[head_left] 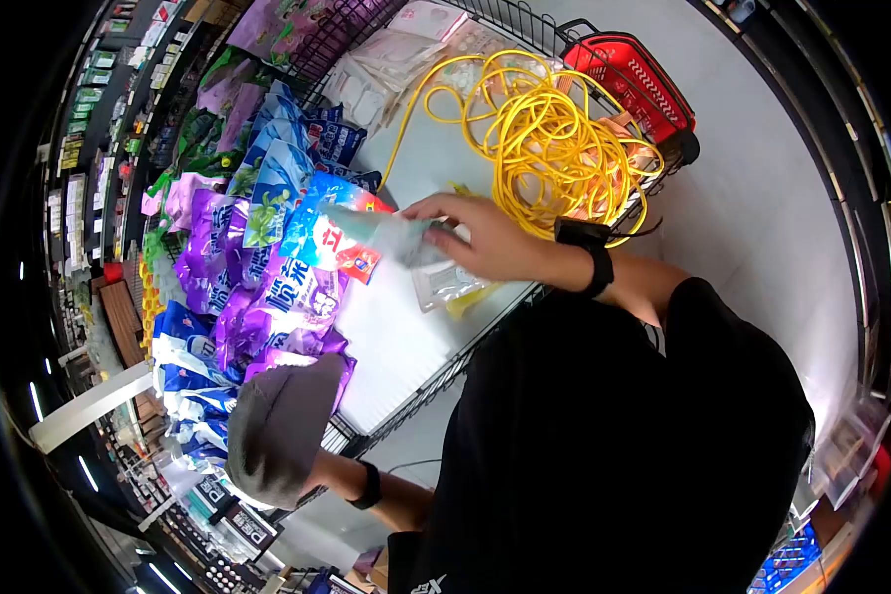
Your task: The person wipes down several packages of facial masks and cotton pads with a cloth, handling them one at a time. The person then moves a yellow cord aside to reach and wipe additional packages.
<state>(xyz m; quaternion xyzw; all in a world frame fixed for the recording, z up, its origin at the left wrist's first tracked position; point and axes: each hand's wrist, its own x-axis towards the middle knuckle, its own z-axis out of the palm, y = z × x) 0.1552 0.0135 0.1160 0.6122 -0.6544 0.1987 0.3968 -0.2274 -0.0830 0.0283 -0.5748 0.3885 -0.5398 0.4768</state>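
My right hand reaches over the white bin floor, its fingers closed on a pale, grey-green crumpled sheet blurred by motion. Past its fingertips, the sheet overlaps a red-and-blue detergent bag. Clear flat packaging lies under the hand. Lower down, a grey, cap-shaped cloth item covers my left hand, so only the wrist with its dark band shows. Beside that item are purple detergent bags and blue-and-white bags.
A tangled yellow cord fills the far right of the wire bin, near a red shopping basket. Clear packets lie at the back. Stocked shelves line the left side. Black wire edges the bin's near side.
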